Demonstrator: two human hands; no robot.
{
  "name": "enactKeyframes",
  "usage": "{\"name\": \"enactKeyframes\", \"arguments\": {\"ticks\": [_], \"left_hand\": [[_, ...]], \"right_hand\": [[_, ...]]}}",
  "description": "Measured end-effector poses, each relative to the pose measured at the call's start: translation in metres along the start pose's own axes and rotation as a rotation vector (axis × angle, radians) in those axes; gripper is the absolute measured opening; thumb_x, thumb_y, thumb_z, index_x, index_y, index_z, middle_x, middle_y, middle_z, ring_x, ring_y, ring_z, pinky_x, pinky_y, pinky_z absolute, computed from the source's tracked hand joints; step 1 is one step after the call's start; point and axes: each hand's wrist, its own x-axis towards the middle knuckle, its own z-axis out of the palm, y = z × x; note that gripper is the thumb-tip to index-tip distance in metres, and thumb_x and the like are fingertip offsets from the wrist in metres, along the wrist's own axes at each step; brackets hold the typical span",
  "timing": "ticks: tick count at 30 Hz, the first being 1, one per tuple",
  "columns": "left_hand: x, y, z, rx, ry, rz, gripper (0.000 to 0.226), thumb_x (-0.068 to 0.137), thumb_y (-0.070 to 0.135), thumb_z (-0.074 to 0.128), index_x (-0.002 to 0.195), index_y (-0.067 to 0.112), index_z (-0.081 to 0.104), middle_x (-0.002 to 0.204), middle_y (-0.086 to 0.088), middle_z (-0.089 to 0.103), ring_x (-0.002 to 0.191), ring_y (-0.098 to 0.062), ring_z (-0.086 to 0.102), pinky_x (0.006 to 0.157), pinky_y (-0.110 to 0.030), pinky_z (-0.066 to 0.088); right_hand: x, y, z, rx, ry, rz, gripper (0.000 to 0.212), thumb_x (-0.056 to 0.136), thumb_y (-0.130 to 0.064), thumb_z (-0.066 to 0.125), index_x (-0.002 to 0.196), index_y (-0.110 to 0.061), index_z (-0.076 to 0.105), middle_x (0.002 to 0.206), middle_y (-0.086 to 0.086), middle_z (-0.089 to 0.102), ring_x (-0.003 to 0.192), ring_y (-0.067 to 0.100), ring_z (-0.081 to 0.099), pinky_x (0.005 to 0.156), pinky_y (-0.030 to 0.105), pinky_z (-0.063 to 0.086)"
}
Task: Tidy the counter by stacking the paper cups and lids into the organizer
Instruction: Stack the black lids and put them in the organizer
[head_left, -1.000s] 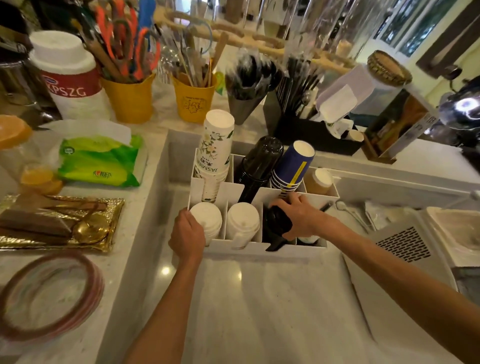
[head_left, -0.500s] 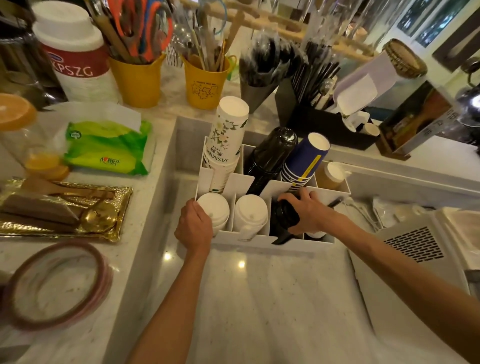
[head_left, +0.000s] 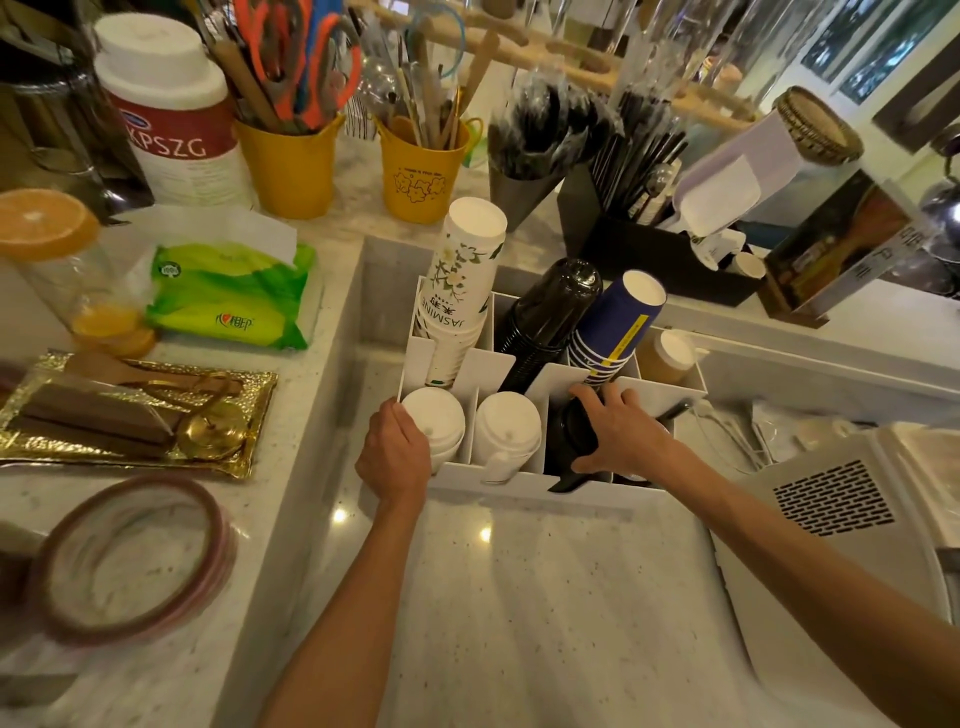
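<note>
- Your right hand (head_left: 621, 441) is spread over the black lids (head_left: 569, 441) in the organizer's (head_left: 519, 480) front row, third slot from the left, fingers curled loosely around the stack.
- Your left hand (head_left: 397, 457) curls around the organizer's front left corner, thumb touching the white lids (head_left: 434, 423) in the first slot.
- Behind them, three cup stacks lean in the back row: floral white cups (head_left: 460, 291) at left, black cups (head_left: 550, 312) in the middle, blue cups (head_left: 615, 325) at right.
- You can't see the front right slot; your right hand and wrist cover it.
- A second white lid stack (head_left: 506, 434) sits between your hands, one lid poking over the front wall.
- Bare desk (head_left: 519, 597) lies open in front of the organizer; a white vented appliance (head_left: 831, 509) crowds the right side, and a raised ledge borders the left.
</note>
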Motion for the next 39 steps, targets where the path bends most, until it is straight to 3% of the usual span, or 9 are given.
{"name": "enactKeyframes", "arguments": {"ticks": [5,9,14,30,35,39], "left_hand": [[0.000,0.001,-0.001,-0.014,0.017,0.004,0.036,0.101,0.033,0.032,0.103,0.014,0.063,0.094,-0.012,0.073,0.079,-0.037,0.068,0.063,-0.032,0.037],[0.001,0.000,-0.001,0.004,0.009,0.012,0.033,0.102,0.031,0.034,0.102,0.014,0.062,0.092,-0.011,0.073,0.077,-0.035,0.068,0.063,-0.030,0.037],[0.001,-0.001,-0.001,0.009,0.004,0.022,0.032,0.102,0.030,0.035,0.101,0.013,0.063,0.092,-0.011,0.073,0.077,-0.034,0.068,0.062,-0.029,0.038],[-0.001,0.001,-0.003,0.009,-0.023,0.009,0.035,0.103,0.028,0.034,0.105,0.009,0.065,0.097,-0.014,0.072,0.082,-0.036,0.067,0.068,-0.035,0.045],[-0.001,0.003,-0.004,-0.009,-0.002,0.010,0.032,0.102,0.025,0.036,0.101,0.009,0.064,0.095,-0.015,0.072,0.080,-0.040,0.066,0.063,-0.033,0.040],[-0.001,0.003,-0.003,-0.007,0.006,0.013,0.032,0.102,0.025,0.037,0.104,0.010,0.065,0.096,-0.016,0.073,0.081,-0.041,0.067,0.064,-0.034,0.041]], "right_hand": [[-0.013,0.003,0.008,-0.010,0.103,-0.116,0.101,0.072,-0.038,0.081,0.148,-0.032,0.016,0.156,0.000,0.025,0.134,0.029,0.030,0.113,0.044,0.032],[-0.029,0.008,0.018,0.230,0.147,-0.021,0.111,0.070,-0.040,0.082,0.151,-0.037,0.006,0.162,-0.005,0.008,0.145,0.029,0.013,0.118,0.051,0.022],[-0.041,0.009,0.031,0.671,0.285,0.115,0.086,0.077,-0.030,0.079,0.148,-0.027,0.030,0.153,0.000,0.036,0.141,0.023,0.031,0.116,0.046,0.031],[-0.024,-0.037,0.058,0.857,0.597,0.613,0.091,0.064,-0.062,0.078,0.137,-0.019,0.043,0.139,0.008,0.047,0.126,0.027,0.043,0.105,0.048,0.043],[-0.021,-0.030,0.059,0.879,0.550,0.575,0.094,0.064,-0.059,0.079,0.138,-0.016,0.042,0.139,0.010,0.046,0.126,0.028,0.043,0.105,0.047,0.043],[-0.026,-0.011,0.054,0.868,0.442,0.415,0.089,0.067,-0.046,0.083,0.142,-0.022,0.039,0.144,0.005,0.045,0.130,0.025,0.042,0.108,0.047,0.041]]}}
